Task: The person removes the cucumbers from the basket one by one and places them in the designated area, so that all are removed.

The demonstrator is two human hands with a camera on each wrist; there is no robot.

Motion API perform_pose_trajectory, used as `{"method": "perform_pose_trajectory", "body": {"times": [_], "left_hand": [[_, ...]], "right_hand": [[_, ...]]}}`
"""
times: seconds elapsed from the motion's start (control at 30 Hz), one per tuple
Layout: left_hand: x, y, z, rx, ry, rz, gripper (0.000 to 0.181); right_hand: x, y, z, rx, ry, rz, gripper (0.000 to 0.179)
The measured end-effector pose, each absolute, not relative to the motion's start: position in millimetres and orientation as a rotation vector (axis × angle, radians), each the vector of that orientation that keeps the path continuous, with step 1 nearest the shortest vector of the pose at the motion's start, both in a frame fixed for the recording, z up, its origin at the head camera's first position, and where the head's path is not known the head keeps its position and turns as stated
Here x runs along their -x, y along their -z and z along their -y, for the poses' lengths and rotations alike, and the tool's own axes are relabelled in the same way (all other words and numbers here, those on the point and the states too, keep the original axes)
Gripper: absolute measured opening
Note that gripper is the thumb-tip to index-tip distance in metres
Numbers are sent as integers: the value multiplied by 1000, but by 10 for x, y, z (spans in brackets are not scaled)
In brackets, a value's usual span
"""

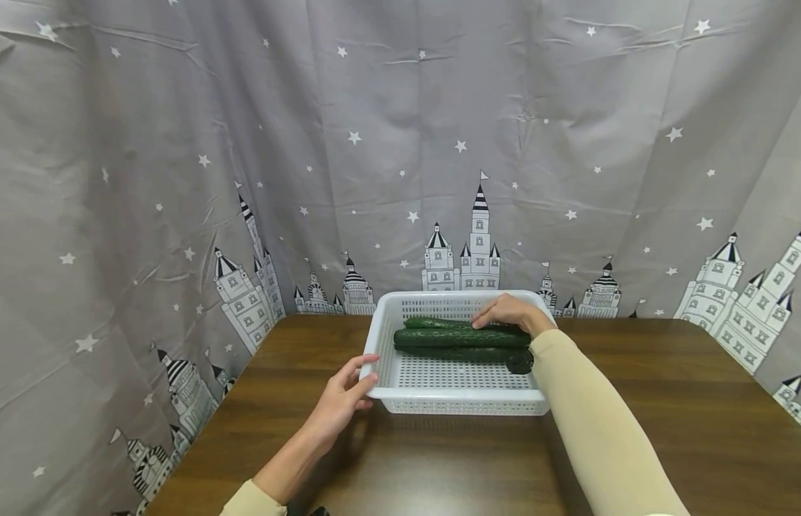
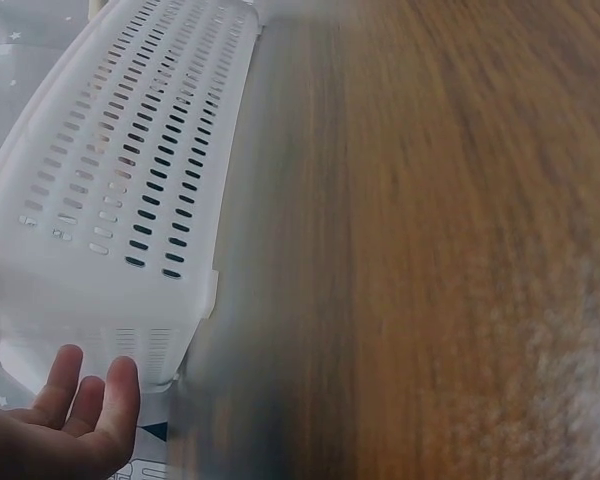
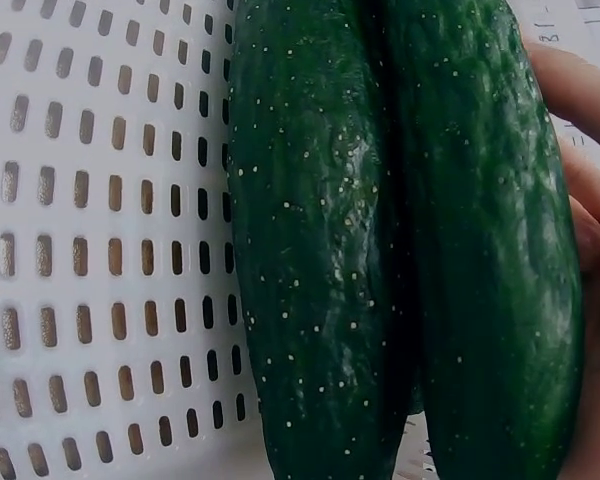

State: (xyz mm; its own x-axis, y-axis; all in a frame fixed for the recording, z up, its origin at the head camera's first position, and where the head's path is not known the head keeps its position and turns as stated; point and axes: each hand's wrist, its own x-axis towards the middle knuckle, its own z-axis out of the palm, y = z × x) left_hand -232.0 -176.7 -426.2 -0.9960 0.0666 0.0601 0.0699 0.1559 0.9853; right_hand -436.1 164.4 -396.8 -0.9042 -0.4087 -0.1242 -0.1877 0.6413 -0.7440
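Observation:
A white perforated plastic basket stands on the table, with dark green cucumbers lying side by side in it. My right hand reaches in from the right and holds the rearmost cucumber from above. The right wrist view shows two bumpy cucumbers up close, with my fingers curled beyond the right-hand one; the thumb's contact is hidden. At the basket's left rim, my left hand touches the edge with spread, relaxed fingers. In the left wrist view its fingertips are beside the basket's end wall.
The brown wooden table extends around the basket on both sides and in front. Behind it hangs a grey curtain printed with stars and castles, close to the table's far edge.

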Motion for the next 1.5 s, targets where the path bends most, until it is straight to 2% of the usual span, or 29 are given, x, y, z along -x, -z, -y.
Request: {"method": "perform_pose_trajectory", "body": {"times": [0.33, 0.6, 1.0, 1.5], "left_hand": [[2332, 4261, 1767, 139, 2052, 2381, 42], [2345, 4269, 1766, 134, 2044, 2374, 40], [2335, 4271, 1745, 146, 2074, 2317, 40], [2327, 4274, 1738, 123, 2056, 2336, 40]], "right_hand": [[4377, 3983, -1648, 475, 1075, -2606, 38], [4397, 3963, -1640, 516, 1003, -2598, 46], [4377, 4035, -1633, 508, 1049, -2566, 36], [4232, 4037, -1628, 468, 1037, -2565, 40]]}}
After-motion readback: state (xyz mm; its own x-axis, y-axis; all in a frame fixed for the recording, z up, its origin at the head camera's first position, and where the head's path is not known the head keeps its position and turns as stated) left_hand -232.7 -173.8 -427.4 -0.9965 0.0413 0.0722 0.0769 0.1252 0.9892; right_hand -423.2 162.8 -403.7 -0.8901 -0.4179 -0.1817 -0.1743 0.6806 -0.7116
